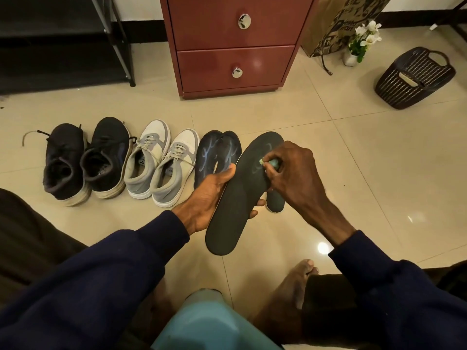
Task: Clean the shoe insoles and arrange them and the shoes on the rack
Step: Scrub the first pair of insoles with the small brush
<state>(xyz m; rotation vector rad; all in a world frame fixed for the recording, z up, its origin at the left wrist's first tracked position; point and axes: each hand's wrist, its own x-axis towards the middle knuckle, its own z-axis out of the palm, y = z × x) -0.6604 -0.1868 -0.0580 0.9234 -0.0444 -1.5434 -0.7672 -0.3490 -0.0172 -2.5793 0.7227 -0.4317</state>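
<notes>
My left hand (209, 195) grips a long black insole (242, 195) by its edge, held above the floor. My right hand (290, 173) pinches a small green wipe (269, 162) against the insole's upper part. A second black insole (276, 202) lies on the tiles under my right hand, mostly hidden. On the floor to the left stand a dark pair of shoes with pale blue markings (217, 152), a grey and white pair of sneakers (161, 165) and a black pair of sneakers (86, 160). The black shoe rack (118, 39) stands at the far left.
A red-brown drawer cabinet (235, 44) stands straight ahead. A paper bag (336, 24), a small flower vase (361, 44) and a dark woven basket (414, 77) sit at the right. My bare feet (290, 291) and a light blue stool (209, 324) are below.
</notes>
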